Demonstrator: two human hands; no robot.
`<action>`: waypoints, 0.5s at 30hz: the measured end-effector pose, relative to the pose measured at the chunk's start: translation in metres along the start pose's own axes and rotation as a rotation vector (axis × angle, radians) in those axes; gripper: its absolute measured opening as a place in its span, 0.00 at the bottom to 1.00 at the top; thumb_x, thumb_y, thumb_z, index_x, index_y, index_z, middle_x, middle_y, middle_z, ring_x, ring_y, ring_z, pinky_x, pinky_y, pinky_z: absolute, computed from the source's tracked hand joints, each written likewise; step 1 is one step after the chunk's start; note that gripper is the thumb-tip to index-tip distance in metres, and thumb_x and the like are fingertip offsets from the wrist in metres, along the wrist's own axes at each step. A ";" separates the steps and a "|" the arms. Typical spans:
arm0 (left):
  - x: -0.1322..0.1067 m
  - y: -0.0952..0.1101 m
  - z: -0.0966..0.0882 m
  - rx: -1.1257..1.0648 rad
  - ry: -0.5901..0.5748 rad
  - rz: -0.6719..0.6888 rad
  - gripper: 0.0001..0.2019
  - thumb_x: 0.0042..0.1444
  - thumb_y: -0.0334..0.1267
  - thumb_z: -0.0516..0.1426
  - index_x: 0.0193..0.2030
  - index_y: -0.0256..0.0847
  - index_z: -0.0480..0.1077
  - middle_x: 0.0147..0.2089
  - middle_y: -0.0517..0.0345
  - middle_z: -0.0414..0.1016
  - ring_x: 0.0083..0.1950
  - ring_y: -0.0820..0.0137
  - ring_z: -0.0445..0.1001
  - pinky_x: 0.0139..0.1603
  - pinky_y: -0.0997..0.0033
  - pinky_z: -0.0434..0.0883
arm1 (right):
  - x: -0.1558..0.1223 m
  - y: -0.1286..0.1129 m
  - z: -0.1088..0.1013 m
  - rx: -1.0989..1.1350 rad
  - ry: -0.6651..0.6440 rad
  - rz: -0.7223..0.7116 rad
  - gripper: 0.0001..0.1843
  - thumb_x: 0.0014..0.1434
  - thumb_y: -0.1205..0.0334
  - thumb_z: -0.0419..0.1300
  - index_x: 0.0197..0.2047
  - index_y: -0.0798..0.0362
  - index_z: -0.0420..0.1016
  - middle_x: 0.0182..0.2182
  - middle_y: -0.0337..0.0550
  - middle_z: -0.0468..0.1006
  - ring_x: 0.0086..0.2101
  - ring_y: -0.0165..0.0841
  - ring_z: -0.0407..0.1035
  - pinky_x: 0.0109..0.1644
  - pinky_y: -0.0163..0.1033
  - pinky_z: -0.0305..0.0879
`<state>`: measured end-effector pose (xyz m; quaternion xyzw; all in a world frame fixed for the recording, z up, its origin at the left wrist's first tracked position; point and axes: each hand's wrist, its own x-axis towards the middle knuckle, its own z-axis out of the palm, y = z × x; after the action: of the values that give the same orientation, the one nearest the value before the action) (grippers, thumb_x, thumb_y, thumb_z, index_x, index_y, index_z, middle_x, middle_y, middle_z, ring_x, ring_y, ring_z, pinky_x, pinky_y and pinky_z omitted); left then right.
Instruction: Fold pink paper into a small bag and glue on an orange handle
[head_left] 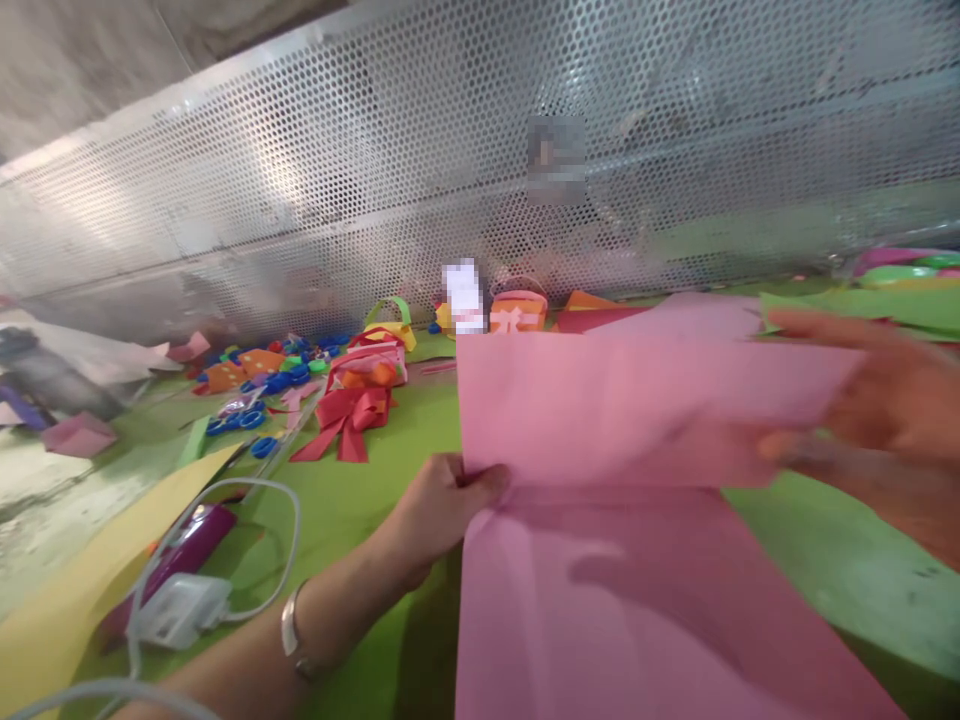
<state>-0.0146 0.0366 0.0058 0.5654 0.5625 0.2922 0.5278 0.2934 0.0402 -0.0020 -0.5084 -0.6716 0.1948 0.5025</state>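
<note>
pinching pink paper (645, 410), left hand (435, 510) at its left edge, right hand (892, 400) at its right; screen (463, 295) beyond unreadably blurred.

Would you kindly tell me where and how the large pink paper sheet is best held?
I'd pinch the large pink paper sheet at its left edge, coming from the left, thumb in front, fingers behind, just above the left hand: the edge there looks thin, straight and uncovered.
</note>
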 end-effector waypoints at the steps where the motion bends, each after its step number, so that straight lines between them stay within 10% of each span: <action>1: 0.000 0.000 0.000 -0.019 -0.002 -0.009 0.18 0.49 0.53 0.61 0.28 0.37 0.74 0.25 0.59 0.73 0.28 0.71 0.69 0.31 0.73 0.65 | 0.002 -0.005 0.006 0.116 -0.082 0.056 0.35 0.51 0.45 0.67 0.60 0.40 0.64 0.56 0.47 0.74 0.50 0.46 0.72 0.47 0.47 0.75; 6: -0.001 0.003 0.000 -0.130 -0.034 0.003 0.18 0.45 0.54 0.65 0.29 0.38 0.77 0.27 0.58 0.77 0.35 0.66 0.75 0.39 0.70 0.70 | 0.000 -0.001 0.023 0.270 -0.392 0.446 0.23 0.43 0.51 0.73 0.42 0.51 0.80 0.41 0.45 0.83 0.40 0.44 0.76 0.44 0.45 0.74; 15: -0.002 0.006 0.000 -0.092 0.004 -0.045 0.16 0.44 0.49 0.66 0.24 0.37 0.72 0.23 0.61 0.73 0.26 0.72 0.69 0.28 0.74 0.65 | -0.011 -0.003 0.028 0.313 -0.336 0.626 0.17 0.46 0.44 0.69 0.29 0.49 0.82 0.30 0.41 0.83 0.32 0.38 0.76 0.35 0.40 0.72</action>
<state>-0.0126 0.0356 0.0119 0.5271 0.5621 0.3070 0.5586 0.2675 0.0365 -0.0170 -0.5670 -0.5191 0.5195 0.3731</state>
